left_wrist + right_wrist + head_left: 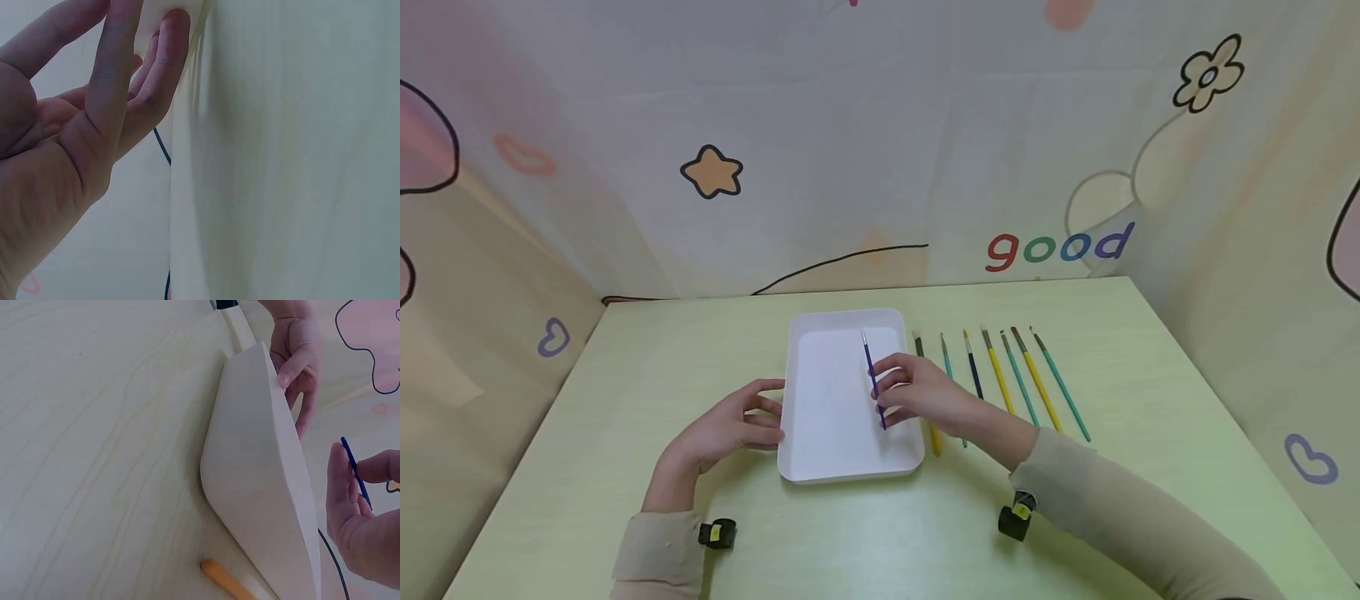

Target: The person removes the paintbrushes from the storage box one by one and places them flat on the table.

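My right hand (934, 396) pinches a thin paintbrush (868, 357) with a dark blue-purple handle, held over the right half of a white tray (823, 392). The brush's pale tip points toward the back wall. In the right wrist view, thumb and fingers meet on the blue handle (348, 452). My left hand (726, 427) rests its fingertips against the tray's left side, fingers loosely bent and not wrapped round it. The left wrist view shows those fingers (170, 59) touching the tray's outer wall.
Right of the tray, several paintbrushes lie in a fanned row, among them a yellow-handled one (997, 371) and a teal-handled one (1062, 383). The one nearest the tray (936, 440) is partly hidden by my right hand. A patterned curtain (820, 167) encloses the table (580, 467).
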A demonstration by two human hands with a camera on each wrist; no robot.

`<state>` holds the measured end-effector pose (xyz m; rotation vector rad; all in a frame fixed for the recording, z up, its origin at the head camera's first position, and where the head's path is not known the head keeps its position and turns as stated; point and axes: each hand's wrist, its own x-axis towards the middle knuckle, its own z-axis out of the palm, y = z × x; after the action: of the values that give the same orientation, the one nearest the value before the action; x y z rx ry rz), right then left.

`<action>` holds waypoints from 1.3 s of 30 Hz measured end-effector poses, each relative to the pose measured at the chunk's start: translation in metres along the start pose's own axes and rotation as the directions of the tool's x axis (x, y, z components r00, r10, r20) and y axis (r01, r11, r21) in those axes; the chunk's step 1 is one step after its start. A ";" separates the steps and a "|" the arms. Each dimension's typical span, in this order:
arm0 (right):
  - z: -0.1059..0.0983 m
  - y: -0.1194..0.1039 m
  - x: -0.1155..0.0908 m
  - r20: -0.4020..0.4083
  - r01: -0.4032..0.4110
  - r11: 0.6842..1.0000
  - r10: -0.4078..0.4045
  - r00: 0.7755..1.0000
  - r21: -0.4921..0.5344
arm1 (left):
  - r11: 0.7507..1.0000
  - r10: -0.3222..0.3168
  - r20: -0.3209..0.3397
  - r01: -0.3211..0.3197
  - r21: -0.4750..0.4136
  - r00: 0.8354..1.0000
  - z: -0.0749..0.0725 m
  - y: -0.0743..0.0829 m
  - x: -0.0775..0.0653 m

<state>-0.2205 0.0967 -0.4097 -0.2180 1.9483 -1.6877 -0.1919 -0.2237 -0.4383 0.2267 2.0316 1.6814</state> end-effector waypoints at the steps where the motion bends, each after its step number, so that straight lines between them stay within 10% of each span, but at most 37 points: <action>1: -0.003 0.001 -0.001 -0.002 0.003 1.000 -0.003 1.000 -0.005 | 1.000 -0.001 0.000 0.001 -0.001 1.000 0.000 0.000 0.000; 39: -0.112 0.034 -0.045 -0.260 -0.049 0.987 0.008 0.966 -0.153 | 1.000 0.014 0.004 -0.014 0.016 1.000 0.000 -0.004 0.000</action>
<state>-0.2308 0.2209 -0.4221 -0.0271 2.2690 -1.6094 -0.1910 -0.2247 -0.4418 0.2496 2.0457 1.6726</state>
